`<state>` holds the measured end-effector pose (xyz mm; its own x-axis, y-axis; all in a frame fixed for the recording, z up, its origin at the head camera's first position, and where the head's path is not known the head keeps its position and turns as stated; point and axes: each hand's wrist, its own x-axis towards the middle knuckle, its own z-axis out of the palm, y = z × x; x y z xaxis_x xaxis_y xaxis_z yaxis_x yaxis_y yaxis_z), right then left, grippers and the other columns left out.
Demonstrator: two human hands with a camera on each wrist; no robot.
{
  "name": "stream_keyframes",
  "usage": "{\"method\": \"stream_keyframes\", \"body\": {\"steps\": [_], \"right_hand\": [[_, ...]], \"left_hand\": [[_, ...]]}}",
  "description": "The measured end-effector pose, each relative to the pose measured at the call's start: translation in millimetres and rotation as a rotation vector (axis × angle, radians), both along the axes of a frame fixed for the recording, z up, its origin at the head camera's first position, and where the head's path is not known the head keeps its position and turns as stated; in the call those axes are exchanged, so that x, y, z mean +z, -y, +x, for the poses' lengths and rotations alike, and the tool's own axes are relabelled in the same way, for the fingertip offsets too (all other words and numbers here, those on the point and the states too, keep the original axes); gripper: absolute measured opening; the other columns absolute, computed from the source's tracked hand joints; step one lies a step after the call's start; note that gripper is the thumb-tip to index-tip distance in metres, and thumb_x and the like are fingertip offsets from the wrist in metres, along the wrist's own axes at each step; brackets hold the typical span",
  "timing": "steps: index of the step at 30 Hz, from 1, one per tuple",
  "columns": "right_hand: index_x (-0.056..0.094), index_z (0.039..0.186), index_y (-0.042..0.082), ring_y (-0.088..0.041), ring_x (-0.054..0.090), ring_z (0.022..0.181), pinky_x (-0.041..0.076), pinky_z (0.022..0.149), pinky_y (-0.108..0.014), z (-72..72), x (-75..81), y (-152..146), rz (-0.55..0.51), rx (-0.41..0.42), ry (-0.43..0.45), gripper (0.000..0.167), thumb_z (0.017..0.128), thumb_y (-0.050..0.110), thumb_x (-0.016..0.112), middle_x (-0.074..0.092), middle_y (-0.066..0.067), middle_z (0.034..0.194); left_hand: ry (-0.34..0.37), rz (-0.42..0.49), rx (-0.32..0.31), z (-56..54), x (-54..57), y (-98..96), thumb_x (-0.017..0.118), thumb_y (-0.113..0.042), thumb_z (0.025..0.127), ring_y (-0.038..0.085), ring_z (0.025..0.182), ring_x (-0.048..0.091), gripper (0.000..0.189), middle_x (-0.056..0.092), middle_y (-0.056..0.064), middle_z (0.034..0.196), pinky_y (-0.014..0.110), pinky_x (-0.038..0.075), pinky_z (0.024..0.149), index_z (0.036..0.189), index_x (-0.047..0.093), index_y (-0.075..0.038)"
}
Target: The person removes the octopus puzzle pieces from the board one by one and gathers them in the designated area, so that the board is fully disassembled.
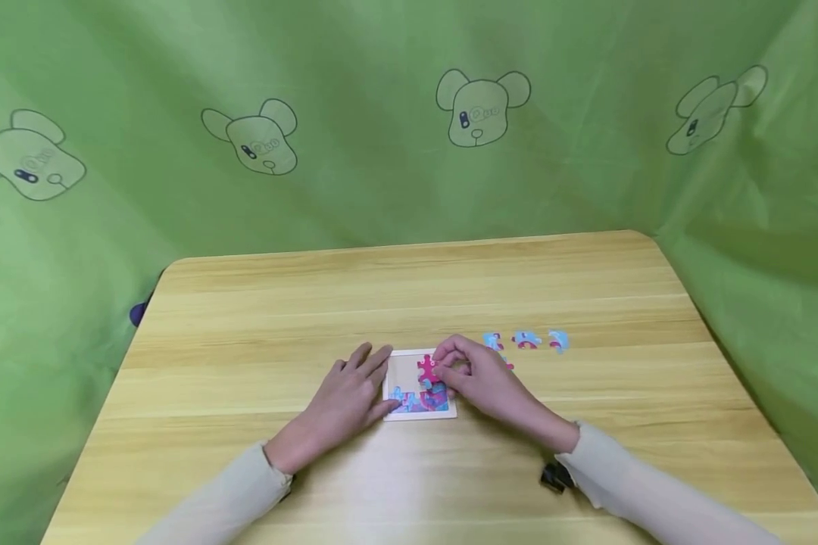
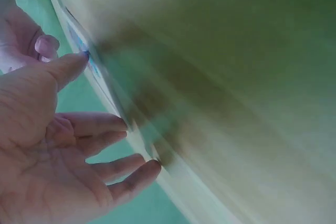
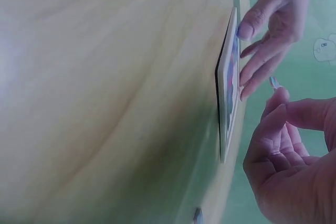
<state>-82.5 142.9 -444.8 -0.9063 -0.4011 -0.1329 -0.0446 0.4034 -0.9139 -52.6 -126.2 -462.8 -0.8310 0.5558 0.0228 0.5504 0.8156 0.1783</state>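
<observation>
A white-framed puzzle board (image 1: pixel 419 417) lies on the table, with blue, pink and purple pieces filling its lower part and bare wood above. My right hand (image 1: pixel 484 378) pinches a pink puzzle piece (image 1: pixel 426 369) between thumb and forefinger, over the board's right side; in the right wrist view the piece (image 3: pixel 273 82) sits at the fingertips, apart from the board. At the board's left side rests my left hand (image 1: pixel 348 393), fingers extended, its thumb on the lower left corner. In the left wrist view the left hand's fingers (image 2: pixel 105 125) touch along the board's edge.
Loose blue-and-pink puzzle pieces (image 1: pixel 526 340) lie on the wooden table (image 1: pixel 245 325) to the right of the board, one partly hidden by the right hand. A green curtain (image 1: pixel 368 174) with printed bear heads surrounds the table at the back and sides.
</observation>
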Motion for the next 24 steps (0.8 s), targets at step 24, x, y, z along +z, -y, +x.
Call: {"method": "stream_keyframes", "body": {"steps": [24], "right_hand": [[0.068,0.126,-0.003,-0.033,0.071,0.081,0.057,0.062,-0.031,-2.2,10.9,-106,0.081,-0.128,-0.017,0.024,0.107,0.011,0.072,0.072,-0.017,0.101]], "left_hand": [[0.078,0.014,-0.059,-3.7,5.4,11.0,0.076,-0.061,0.097,0.047,0.151,0.042,0.091,0.043,0.022,0.168,0.063,0.048,0.108,0.157,0.055,0.003]]}}
